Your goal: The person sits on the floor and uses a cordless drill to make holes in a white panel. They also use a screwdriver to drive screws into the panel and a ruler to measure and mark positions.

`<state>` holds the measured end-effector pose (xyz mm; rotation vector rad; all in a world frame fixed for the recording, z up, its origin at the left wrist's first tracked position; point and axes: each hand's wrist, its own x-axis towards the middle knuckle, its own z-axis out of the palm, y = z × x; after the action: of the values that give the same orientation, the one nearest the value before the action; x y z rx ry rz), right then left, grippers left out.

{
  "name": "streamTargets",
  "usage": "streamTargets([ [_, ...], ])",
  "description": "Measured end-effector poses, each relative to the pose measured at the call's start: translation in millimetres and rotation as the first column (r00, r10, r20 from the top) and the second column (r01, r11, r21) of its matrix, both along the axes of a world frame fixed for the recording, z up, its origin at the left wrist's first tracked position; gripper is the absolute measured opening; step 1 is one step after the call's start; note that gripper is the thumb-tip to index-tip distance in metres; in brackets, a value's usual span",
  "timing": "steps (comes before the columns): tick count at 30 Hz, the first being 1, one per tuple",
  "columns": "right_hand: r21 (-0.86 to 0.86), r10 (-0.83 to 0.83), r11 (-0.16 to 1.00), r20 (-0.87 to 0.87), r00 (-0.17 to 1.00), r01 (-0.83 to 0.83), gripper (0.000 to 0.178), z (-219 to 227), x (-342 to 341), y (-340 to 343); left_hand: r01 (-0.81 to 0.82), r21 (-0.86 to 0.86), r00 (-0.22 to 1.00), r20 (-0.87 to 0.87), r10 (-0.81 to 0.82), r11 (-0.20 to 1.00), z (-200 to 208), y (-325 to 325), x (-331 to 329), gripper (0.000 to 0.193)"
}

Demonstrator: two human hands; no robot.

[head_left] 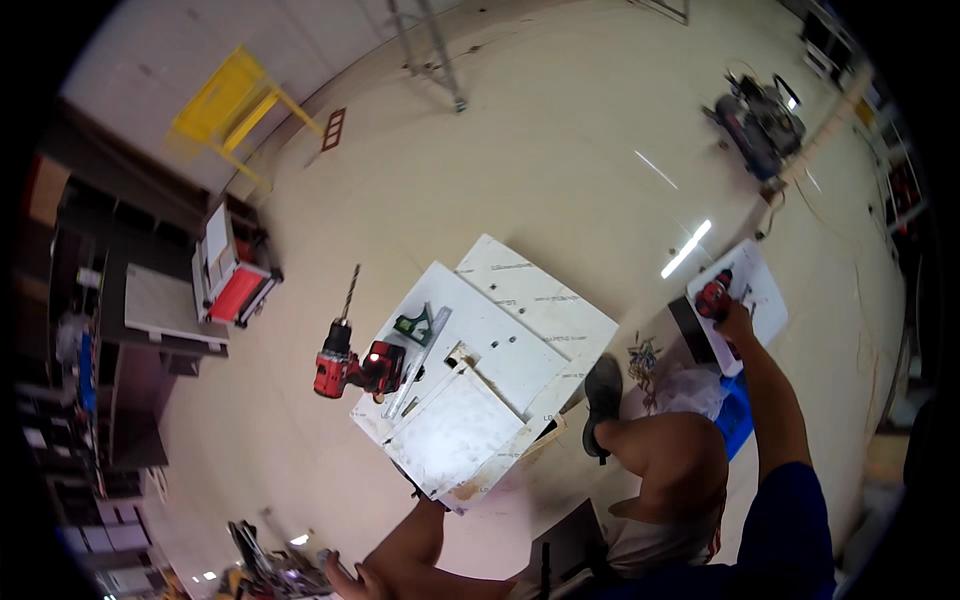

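Observation:
At the right, my right hand (735, 324) is closed around a red and black cordless drill (714, 297) over a small white-topped surface (765, 280). My left hand (352, 580) is low at the bottom edge beside my leg, its fingers apart and no held object visible. Before me lie stacked white boards (545, 310), with a smaller white panel (455, 430) on top. A second red drill (347, 368) with a long bit rests at the boards' left edge. A green square (414, 325) and a metal ruler (418, 360) lie on the boards.
Loose screws (643, 355), a clear plastic bag (690, 392) and a blue bin (737, 415) are near my right leg. A red and white tool case (238, 285) stands left. Farther off are a yellow stand (230, 105) and a compressor (760, 125).

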<state>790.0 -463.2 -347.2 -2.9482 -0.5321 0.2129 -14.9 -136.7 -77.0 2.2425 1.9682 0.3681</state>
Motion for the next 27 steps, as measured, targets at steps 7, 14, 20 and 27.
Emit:
streamTargets([
  [7, 0.379, 0.159, 0.92, -0.136, 0.978, -0.097, 0.041, 164, -92, 78, 0.271, 0.073, 0.833, 0.482, -0.272, 0.96, 17, 40, 105, 0.044],
  [14, 0.835, 0.674, 0.535, -0.514, 0.531, 0.128, 0.053, 299, -307, 221, 0.88, -0.109, 0.26, 0.925, -0.278, 0.461, -16, 2, 289, 0.094],
  [20, 0.893, 0.975, 0.222, -0.211, 0.072, -0.391, 0.081, 274, -419, 265, 0.625, -0.323, -0.195, 0.816, 0.544, 0.71, -48, 12, 220, 0.056],
  [27, 0.727, 0.87, 0.21, -0.444, -0.215, -0.653, 0.049, 218, -357, 292, 0.245, 0.001, 0.16, 0.986, -0.042, 0.97, -30, 20, 116, 0.057],
])
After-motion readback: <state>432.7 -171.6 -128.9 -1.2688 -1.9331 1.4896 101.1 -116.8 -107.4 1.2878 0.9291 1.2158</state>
